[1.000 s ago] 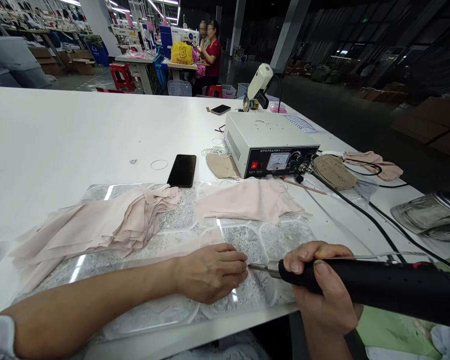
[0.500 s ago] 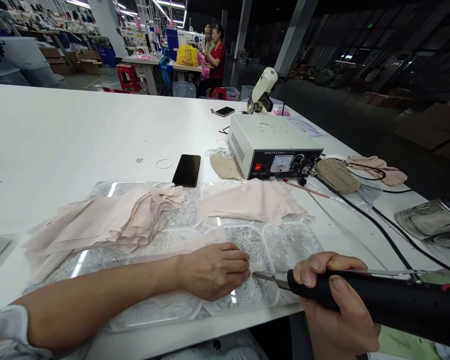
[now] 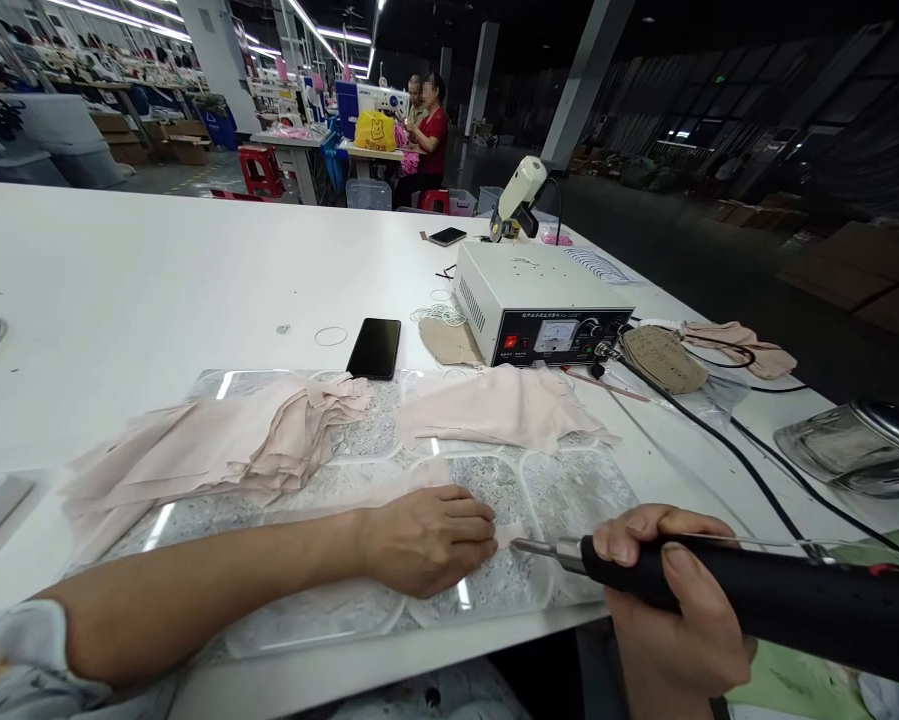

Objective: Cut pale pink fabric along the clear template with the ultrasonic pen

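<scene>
"Head view: where's the cloth strip (image 3: 508, 533)?"
"On the patterned mat (image 3: 584, 490), by the left hand (image 3: 428, 542), fingers bunched; I can't tell if they pinch it. The right hand (image 3: 678, 600) grips the black tool (image 3: 786, 598)."
"Risk?"
"Tip near fingers: a slip could hurt them."

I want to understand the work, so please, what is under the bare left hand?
From under the left hand, thin pale pink fabric shows past the fingertips, over a glossy grey-patterned mat. What lies beneath the palm is covered.
</scene>
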Demonstrator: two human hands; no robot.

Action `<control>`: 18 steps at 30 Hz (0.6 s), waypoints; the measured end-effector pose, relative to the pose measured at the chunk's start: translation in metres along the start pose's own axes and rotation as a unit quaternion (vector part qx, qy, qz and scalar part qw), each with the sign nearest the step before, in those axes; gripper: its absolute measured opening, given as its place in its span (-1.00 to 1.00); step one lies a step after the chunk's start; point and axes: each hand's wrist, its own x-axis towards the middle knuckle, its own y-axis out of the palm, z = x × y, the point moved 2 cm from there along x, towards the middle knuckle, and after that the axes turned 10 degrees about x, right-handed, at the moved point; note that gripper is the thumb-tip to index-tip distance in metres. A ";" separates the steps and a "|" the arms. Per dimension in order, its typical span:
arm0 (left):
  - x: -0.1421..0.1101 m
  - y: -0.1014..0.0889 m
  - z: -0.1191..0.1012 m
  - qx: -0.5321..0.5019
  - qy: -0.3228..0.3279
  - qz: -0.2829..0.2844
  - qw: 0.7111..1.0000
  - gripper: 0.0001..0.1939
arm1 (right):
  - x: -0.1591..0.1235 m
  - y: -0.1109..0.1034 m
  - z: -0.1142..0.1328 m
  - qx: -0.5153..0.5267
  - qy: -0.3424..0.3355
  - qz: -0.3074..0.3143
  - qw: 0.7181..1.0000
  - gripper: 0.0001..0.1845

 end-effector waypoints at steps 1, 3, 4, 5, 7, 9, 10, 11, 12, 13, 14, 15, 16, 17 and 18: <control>0.000 0.000 0.000 -0.005 -0.001 0.002 1.000 -0.71 | 0.001 -0.001 0.001 0.002 -0.004 -0.008 1.000 -0.94; 0.000 -0.001 0.000 -0.015 -0.006 0.009 1.000 -0.71 | 0.002 -0.003 0.002 0.002 -0.005 -0.017 1.000 -0.94; 0.000 -0.002 0.000 -0.020 -0.009 0.011 1.000 -0.71 | 0.003 -0.004 0.002 0.002 -0.001 -0.020 1.000 -0.93; 0.001 -0.003 0.000 -0.027 -0.012 0.015 0.999 -0.71 | 0.003 -0.004 0.001 0.002 0.004 -0.020 1.000 -0.92; 0.002 -0.007 0.001 -0.042 -0.019 0.026 0.999 -0.72 | 0.003 -0.005 -0.001 -0.001 0.009 -0.019 1.000 -0.91; 0.003 -0.011 0.004 -0.061 -0.025 0.038 0.997 -0.73 | 0.003 -0.005 -0.002 -0.006 0.007 -0.018 1.000 -0.91; 0.003 -0.012 0.006 -0.069 -0.026 0.044 0.996 -0.74 | 0.002 -0.005 -0.003 -0.009 0.004 -0.018 1.000 -0.91; 0.004 -0.014 0.008 -0.076 -0.027 0.050 0.996 -0.75 | 0.003 -0.005 -0.003 -0.010 -0.001 -0.021 1.000 -0.91; 0.004 -0.016 0.011 -0.080 -0.026 0.056 0.995 -0.76 | 0.003 -0.005 -0.003 -0.011 -0.006 -0.022 1.000 -0.92; 0.005 -0.017 0.014 -0.083 -0.024 0.064 0.994 -0.78 | 0.003 -0.006 -0.003 -0.011 -0.009 -0.021 1.000 -0.92; 0.006 -0.018 0.017 -0.085 -0.021 0.075 0.993 -0.79 | 0.003 -0.006 -0.003 -0.011 -0.010 -0.019 1.000 -0.92; 0.007 -0.020 0.021 -0.087 -0.019 0.089 0.992 -0.80 | 0.004 -0.006 -0.003 -0.011 -0.009 -0.015 1.000 -0.93; 0.008 -0.021 0.024 -0.090 -0.017 0.106 0.990 -0.79 | 0.005 -0.007 -0.003 -0.011 -0.008 -0.013 1.000 -0.93; 0.009 -0.022 0.027 -0.095 -0.015 0.126 0.987 -0.75 | 0.006 -0.007 -0.003 -0.012 -0.004 -0.012 1.000 -0.93; 0.011 -0.023 0.030 -0.102 -0.013 0.150 0.983 -0.71 | 0.006 -0.008 -0.003 -0.012 0.000 -0.012 1.000 -0.92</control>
